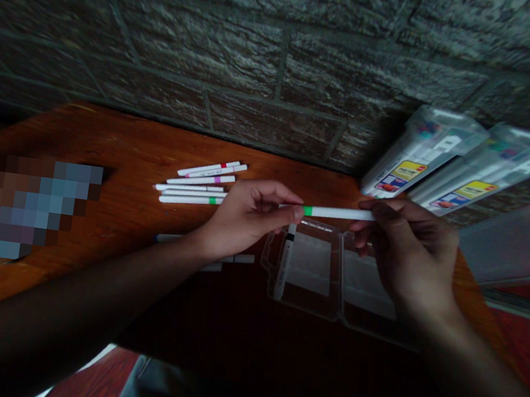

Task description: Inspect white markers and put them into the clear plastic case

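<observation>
White plastic with a green band near one end, the pen point(336, 213) lies level in the air between the person's two hands, above the open clear case point(333, 272) that rests on the bench point(121, 140). The left hand point(248, 216) pinches the end by the green band between thumb and fingertips, a closed grip on the pen. The right hand point(405, 243) curls around the other end, its fingers also closed on the barrel, though the palm faces away and the exact contact is hidden.

The pen looks light and stiff, a thin smooth tube likely to slip if held loosely and unlikely to bend or break under a firm pinch. The ends seem the sensible places to take hold, with the fingers set across the barrel, as both hands do here.

A black-tipped pen point(284, 263) lies inside the left half of the case. Farther left on the bench a loose row of white pens point(198, 183) with red, pink, purple and green bands lies side by side. Two sealed packs point(455, 165) lean against the stone wall point(265, 49) at the far right. A blurred patch covers the near left part of the bench.
</observation>
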Demonstrator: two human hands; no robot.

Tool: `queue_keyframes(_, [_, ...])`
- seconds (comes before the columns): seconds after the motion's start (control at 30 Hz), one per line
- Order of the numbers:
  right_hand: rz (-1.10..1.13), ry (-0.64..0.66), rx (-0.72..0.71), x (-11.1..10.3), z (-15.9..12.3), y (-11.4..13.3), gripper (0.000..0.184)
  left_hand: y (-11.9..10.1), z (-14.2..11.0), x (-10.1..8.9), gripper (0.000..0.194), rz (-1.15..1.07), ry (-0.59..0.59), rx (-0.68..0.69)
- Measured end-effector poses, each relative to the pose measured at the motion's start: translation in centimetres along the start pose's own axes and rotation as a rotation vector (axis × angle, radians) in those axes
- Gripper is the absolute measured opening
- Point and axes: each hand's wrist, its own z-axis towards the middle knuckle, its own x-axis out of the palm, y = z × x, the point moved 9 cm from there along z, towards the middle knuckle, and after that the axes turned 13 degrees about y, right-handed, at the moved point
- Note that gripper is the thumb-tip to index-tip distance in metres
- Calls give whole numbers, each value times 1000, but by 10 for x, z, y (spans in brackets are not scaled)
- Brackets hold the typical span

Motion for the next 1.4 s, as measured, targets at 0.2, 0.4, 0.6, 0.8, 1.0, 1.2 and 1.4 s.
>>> queue_keyframes(0.2, [-96, 38, -4, 4, -1, 3, 6, 1, 0, 1, 20, -10, 2, -7])
queue_keyframes(0.4, [-154, 88, 8, 8, 2, 0, 15, 1, -1, 3, 17, -20, 38, -7])
queue_keyframes(0.6, [-44, 74, 36, 5, 4, -8, 14, 1, -1, 6, 15, -103, 78, 22])
queue_keyframes(0.8, [-47, 86, 35, 5, 3, -7, 11, 1, -1, 7, 14, -106, 71, 13])
queue_keyframes(1.0, [-210, 97, -11, 7, 3, 0, 10, 2, -2, 3, 19, -18, 40, -12])
queue_keyframes(1.2, [-523, 201, -155, 24, -5, 10, 9, 5, -3, 9, 16, 68, 64, -18])
queue_keyframes(1.4, [-709, 303, -219, 37, -13, 12, 10, 6, -5, 17, 14, 169, 96, 19])
